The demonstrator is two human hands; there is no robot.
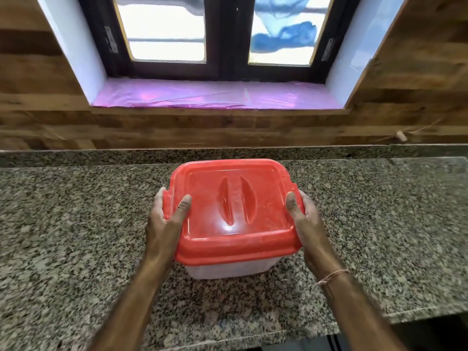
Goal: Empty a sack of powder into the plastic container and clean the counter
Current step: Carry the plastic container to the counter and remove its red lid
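Note:
A clear plastic container (229,269) with a red lid (233,206) stands on the speckled granite counter (76,224), in the middle. My left hand (166,219) grips the lid's left edge, thumb on top and fingers down the side. My right hand (307,221) grips the right edge the same way. The lid sits over the container's mouth. White shows through the container wall. No sack is in view.
A wooden-panelled wall rises behind the counter, with a window and a pink-covered sill (215,93) above. The counter's front edge (417,315) steps back at the right. A thread band circles my right wrist.

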